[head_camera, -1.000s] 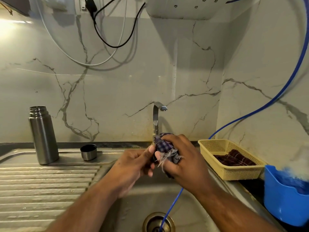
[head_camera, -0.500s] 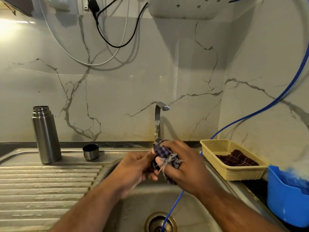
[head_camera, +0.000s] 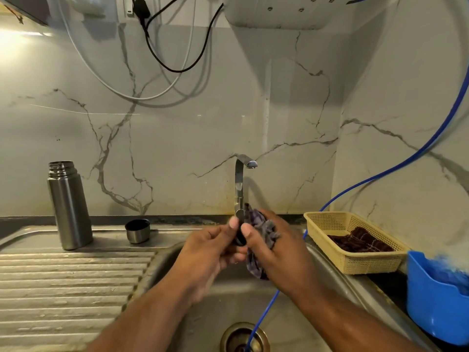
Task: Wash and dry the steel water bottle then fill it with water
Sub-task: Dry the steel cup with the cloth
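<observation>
Here, both hands are meeting over the sink [head_camera: 167,252]. The right hand [head_camera: 276,255] is gripping a bunched checked cloth [head_camera: 261,224], and the left hand [head_camera: 213,247] is pinching a small dark piece [head_camera: 239,240] against it; what that piece is, I cannot tell. The steel water bottle [head_camera: 68,207] is standing upright and uncapped, left of the sink, its cap [head_camera: 137,231] nearer the sink. This is looking like the drying step. Next, probably, comes reaching left for the bottle, gripping the smooth steel firmly.
</observation>
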`<state>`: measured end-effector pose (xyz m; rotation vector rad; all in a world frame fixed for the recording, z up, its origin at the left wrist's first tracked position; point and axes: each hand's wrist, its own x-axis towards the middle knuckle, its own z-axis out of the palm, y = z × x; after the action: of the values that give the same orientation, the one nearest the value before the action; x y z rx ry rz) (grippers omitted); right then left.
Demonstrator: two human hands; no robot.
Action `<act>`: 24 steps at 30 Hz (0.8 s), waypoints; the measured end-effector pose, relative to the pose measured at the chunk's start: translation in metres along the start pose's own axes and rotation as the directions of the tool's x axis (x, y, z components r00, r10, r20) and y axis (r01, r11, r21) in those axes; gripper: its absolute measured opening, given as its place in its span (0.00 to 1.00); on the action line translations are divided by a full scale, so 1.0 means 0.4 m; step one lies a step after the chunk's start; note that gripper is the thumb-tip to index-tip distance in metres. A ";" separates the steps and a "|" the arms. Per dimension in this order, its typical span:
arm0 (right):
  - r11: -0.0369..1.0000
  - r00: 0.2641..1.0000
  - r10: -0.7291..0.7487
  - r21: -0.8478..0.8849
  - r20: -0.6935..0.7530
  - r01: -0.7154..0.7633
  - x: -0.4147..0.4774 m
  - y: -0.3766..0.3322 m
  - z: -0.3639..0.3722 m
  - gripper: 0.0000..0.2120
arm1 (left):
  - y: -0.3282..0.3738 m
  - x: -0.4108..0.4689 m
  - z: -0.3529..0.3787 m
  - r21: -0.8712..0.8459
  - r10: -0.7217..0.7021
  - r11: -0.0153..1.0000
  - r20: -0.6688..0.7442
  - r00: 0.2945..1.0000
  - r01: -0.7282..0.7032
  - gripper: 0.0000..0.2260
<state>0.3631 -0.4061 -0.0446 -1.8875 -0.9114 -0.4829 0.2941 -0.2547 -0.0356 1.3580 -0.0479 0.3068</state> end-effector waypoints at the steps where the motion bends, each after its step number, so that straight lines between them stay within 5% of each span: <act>1: 0.988 0.994 -0.111 -0.114 -0.013 0.109 0.003 0.009 -0.007 0.26 | 0.009 -0.005 0.008 -0.134 -0.086 0.987 0.007 0.996 0.086 0.17; 4: 0.962 0.975 -0.213 -0.189 -0.065 0.197 0.010 0.022 -0.016 0.25 | 0.022 -0.009 0.013 -0.227 -0.142 0.963 0.044 0.989 0.148 0.16; 8: 0.974 0.996 0.091 0.207 0.012 -0.092 -0.006 -0.010 0.006 0.23 | 0.005 0.001 -0.003 0.204 0.129 0.970 0.035 0.991 -0.134 0.17; 12: 0.767 0.852 0.473 0.370 0.225 -0.524 0.008 -0.021 0.005 0.25 | 0.004 0.017 -0.033 0.661 0.370 0.652 0.149 0.917 -0.371 0.19; 15: 0.521 0.709 0.536 0.481 0.458 -0.705 0.007 -0.012 -0.005 0.28 | 0.003 0.024 -0.039 0.764 0.381 0.458 0.293 0.877 -0.454 0.19; 17: 0.530 0.712 0.547 0.475 0.441 -0.702 0.008 -0.002 0.001 0.27 | 0.000 0.021 -0.034 0.747 0.389 0.498 0.260 0.884 -0.440 0.20; 19: 0.674 0.775 0.562 0.383 0.290 -0.632 0.007 -0.009 0.013 0.25 | -0.004 0.012 -0.028 0.692 0.367 0.626 0.146 0.919 -0.359 0.19; 22: 0.907 0.920 0.389 0.156 0.038 -0.390 0.001 -0.019 0.020 0.25 | -0.008 0.008 -0.015 0.474 0.268 0.845 0.028 0.963 -0.249 0.15; 24: 0.906 0.927 0.375 0.203 0.021 -0.371 0.003 -0.016 0.017 0.27 | -0.008 0.007 -0.008 0.360 0.217 0.911 -0.013 0.976 -0.198 0.16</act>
<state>0.3586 -0.3979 -0.0431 -1.8069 -0.5423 -0.1659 0.2970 -0.2515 -0.0387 1.7105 -0.0968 0.5518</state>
